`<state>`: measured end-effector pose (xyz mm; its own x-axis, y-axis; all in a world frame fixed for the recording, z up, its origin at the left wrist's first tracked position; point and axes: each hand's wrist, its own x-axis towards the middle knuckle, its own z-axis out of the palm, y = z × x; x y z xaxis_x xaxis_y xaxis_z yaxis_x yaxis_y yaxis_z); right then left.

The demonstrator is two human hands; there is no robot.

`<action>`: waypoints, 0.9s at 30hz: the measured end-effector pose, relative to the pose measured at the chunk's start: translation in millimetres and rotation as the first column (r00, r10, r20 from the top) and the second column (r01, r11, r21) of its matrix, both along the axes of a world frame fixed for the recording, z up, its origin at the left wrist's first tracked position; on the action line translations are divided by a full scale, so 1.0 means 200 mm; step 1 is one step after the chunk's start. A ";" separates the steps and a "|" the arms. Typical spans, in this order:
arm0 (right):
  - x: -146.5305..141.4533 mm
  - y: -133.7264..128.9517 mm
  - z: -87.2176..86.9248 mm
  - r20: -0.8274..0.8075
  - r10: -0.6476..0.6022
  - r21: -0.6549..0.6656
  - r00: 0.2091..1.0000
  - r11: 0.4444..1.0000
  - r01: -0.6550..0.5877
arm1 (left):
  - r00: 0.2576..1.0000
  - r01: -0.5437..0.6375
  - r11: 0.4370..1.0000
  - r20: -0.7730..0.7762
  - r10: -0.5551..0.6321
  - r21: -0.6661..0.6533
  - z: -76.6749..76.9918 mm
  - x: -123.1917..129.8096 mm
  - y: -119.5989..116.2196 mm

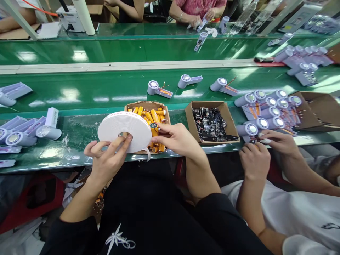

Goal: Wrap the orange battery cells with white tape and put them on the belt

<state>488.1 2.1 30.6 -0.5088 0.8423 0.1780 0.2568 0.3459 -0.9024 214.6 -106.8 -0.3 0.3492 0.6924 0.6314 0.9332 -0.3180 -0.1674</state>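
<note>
My left hand (110, 159) grips a large roll of white tape (119, 122), its fingers at the hole in the middle. A loose strip of tape (147, 154) hangs curled from the lower right of the roll. Just right of the roll, my right hand (180, 138) pinches an orange cylindrical battery (154, 131) between thumb and fingers, with a dark round end showing. Under both lies a cardboard box (166, 112) of loose orange batteries, partly hidden by the roll and my right hand.
A box (190, 118) of small circuit boards stands to the right, beyond it grouped lilac handheld fan bodies (271, 111). A co-worker's hands (255, 156) work there. Three fan bodies (153, 87) lie on the green belt (92, 85); more (22, 136) sit left.
</note>
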 end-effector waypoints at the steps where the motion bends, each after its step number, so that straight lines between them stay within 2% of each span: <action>1: 0.01 0.02 0.01 0.020 0.017 -0.027 1.000 0.999 -0.017 | 1.000 0.003 1.000 -0.019 -0.003 -0.010 0.00 0.01 0.00; 3: 0.02 0.05 0.02 -0.070 -0.021 -0.096 0.997 0.995 0.015 | 1.000 0.019 0.999 -0.011 -0.019 -0.043 0.00 0.02 -0.01; 5: -0.03 0.05 -0.02 -0.294 -0.163 -0.178 0.942 0.977 0.114 | 0.999 0.016 0.999 0.053 -0.014 -0.031 -0.02 0.05 0.00; 8: -0.18 -0.03 -0.11 -0.589 -0.376 -0.320 0.716 0.921 0.221 | 0.984 -0.039 0.998 0.175 0.030 0.052 -0.07 0.10 0.03; 10: -0.30 -0.09 -0.18 -0.684 -0.471 -0.383 0.557 0.882 0.276 | 0.969 -0.090 0.994 0.235 0.071 0.069 -0.10 0.15 0.05; 12: -0.38 -0.14 -0.22 -0.728 -0.521 -0.406 0.446 0.852 0.331 | 0.960 -0.130 0.988 0.262 0.103 0.087 -0.12 0.21 0.04; 14: -0.37 -0.12 -0.21 -0.733 -0.512 -0.389 0.448 0.856 0.340 | 0.960 -0.122 0.989 0.262 0.096 0.085 -0.12 0.27 -0.01; 17: -0.17 0.01 -0.11 -0.667 -0.468 -0.300 0.580 0.881 0.365 | 0.970 0.064 0.996 0.238 -0.048 -0.063 -0.10 0.26 -0.15; 18: -0.07 0.07 -0.07 -0.641 -0.476 -0.264 0.603 0.873 0.409 | 0.967 0.110 0.986 0.242 -0.077 -0.128 -0.11 0.21 -0.18; 19: 0.02 0.13 -0.04 -0.624 -0.494 -0.234 0.606 0.857 0.459 | 0.967 0.108 0.977 0.247 -0.060 -0.185 -0.12 0.12 -0.21; 20: 0.10 0.17 -0.03 -0.629 -0.510 -0.218 0.587 0.840 0.497 | 0.966 0.061 0.972 0.258 0.000 -0.228 -0.14 0.00 -0.22; 22: 0.22 0.19 -0.06 -0.667 -0.516 -0.214 0.538 0.824 0.524 | 0.938 -0.143 0.938 0.258 0.230 -0.315 -0.20 -0.28 -0.19; 23: 0.25 0.17 -0.11 -0.684 -0.512 -0.231 0.520 0.828 0.511 | 0.913 -0.194 0.912 0.275 0.303 -0.361 -0.22 -0.42 -0.16; 25: 0.26 0.08 -0.25 -0.680 -0.512 -0.292 0.525 0.845 0.447 | 0.871 -0.193 0.873 0.331 0.362 -0.448 -0.22 -0.63 -0.07; 27: 0.23 -0.02 -0.40 -0.638 -0.528 -0.380 0.560 0.849 0.368 | 0.816 -0.200 0.890 0.433 0.383 -0.410 -0.16 -0.68 0.04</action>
